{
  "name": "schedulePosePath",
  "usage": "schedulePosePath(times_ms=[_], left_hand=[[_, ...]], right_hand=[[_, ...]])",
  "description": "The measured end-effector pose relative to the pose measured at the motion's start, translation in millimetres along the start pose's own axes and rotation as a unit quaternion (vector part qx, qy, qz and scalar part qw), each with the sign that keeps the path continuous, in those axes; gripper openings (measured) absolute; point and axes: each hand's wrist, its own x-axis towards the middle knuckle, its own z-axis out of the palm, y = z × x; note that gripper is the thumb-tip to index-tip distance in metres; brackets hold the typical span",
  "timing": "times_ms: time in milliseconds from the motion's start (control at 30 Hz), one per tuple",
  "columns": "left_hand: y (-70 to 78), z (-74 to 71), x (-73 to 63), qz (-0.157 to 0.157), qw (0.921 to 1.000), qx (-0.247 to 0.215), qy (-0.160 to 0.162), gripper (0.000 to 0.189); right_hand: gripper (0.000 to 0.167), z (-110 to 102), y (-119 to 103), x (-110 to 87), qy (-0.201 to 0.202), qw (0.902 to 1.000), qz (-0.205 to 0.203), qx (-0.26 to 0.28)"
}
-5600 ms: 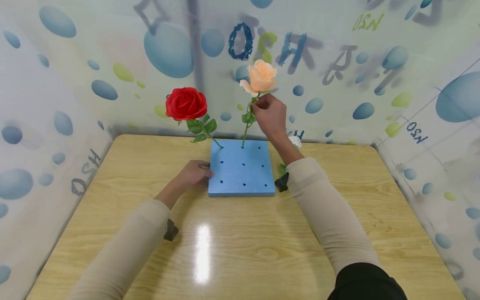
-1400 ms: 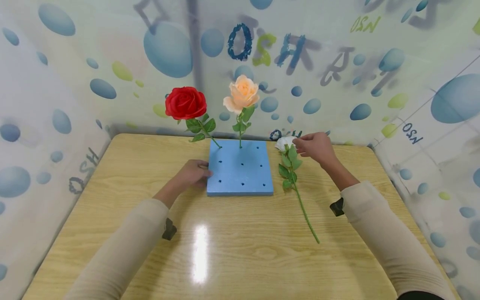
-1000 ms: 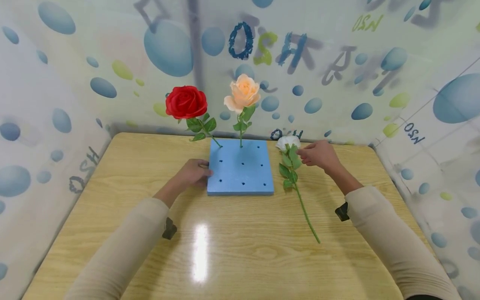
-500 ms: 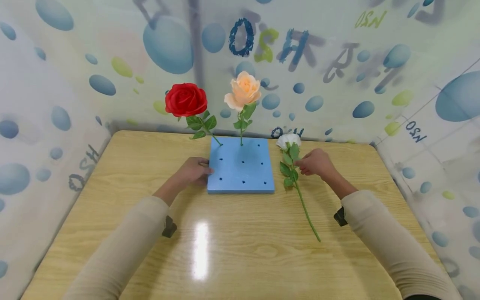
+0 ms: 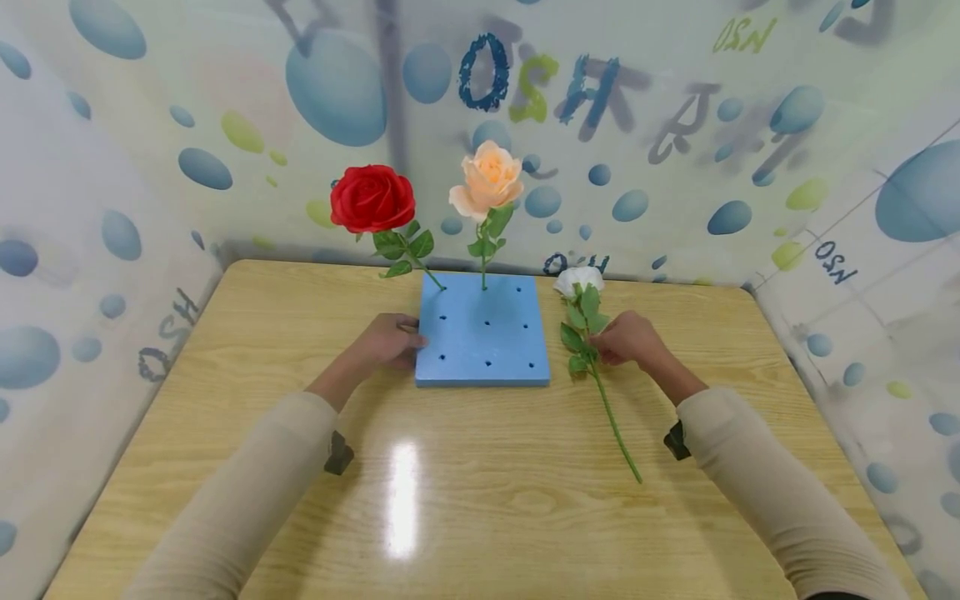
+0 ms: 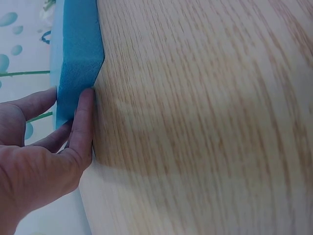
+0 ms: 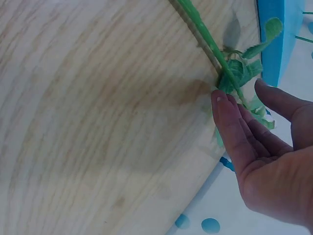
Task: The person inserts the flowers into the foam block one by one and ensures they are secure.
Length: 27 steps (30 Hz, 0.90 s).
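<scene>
A blue foam board (image 5: pixel 467 342) with rows of holes lies on the table. My left hand (image 5: pixel 384 340) grips its left edge, thumb on the top face and fingers against the side, as the left wrist view shows. A red rose (image 5: pixel 372 200) and a peach rose (image 5: pixel 490 179) stand in two holes of the back row. Right of the board lies a white rose (image 5: pixel 579 282), its green stem (image 5: pixel 617 429) pointing toward me. My right hand (image 5: pixel 630 339) is at the leafy part of that stem; in the right wrist view the fingertips reach the stem while the thumb stands apart.
The wooden table (image 5: pixel 480 517) ends at a patterned wall (image 5: pixel 660 75) behind the board, with more patterned walls on both sides. A small dark device (image 5: pixel 339 455) sits under the left cuff and another dark device (image 5: pixel 677 441) under the right one.
My right hand has let go of the peach rose, now standing in the board, moved to the white rose and slid down from its bloom along the leaves. My left hand stays on the board.
</scene>
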Motion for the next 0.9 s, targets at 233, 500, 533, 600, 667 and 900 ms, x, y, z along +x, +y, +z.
schedulePosePath(times_ms=[233, 500, 533, 600, 667, 900], left_hand=[[-0.4, -1.1, 1.0, -0.002, 1.0, -0.005, 0.002, 0.06], [-2.6, -1.2, 3.4, -0.006, 1.0, -0.004, -0.003, 0.061], [-2.5, -1.3, 3.2, -0.004, 1.0, -0.004, -0.004, 0.061], [-2.5, -1.4, 3.3, -0.005, 1.0, -0.007, -0.005, 0.061], [-2.5, -1.3, 3.6, -0.005, 0.9999, -0.008, -0.005, 0.061], [-2.3, -1.8, 2.5, -0.006, 0.9999, -0.005, -0.006, 0.061]], right_hand=[[0.033, 6, 1, 1.0, 0.009, 0.999, -0.009, -0.042], [0.028, 12, 2, 4.6, 0.007, 0.999, 0.013, -0.041], [0.027, 13, 2, 5.2, 0.008, 0.9991, 0.014, -0.04], [0.026, 15, 3, 6.1, 0.01, 0.9989, 0.013, -0.044], [0.026, 16, 3, 6.7, 0.011, 0.9988, 0.011, -0.047], [0.025, 18, 3, 6.9, 0.01, 0.9989, 0.012, -0.045]])
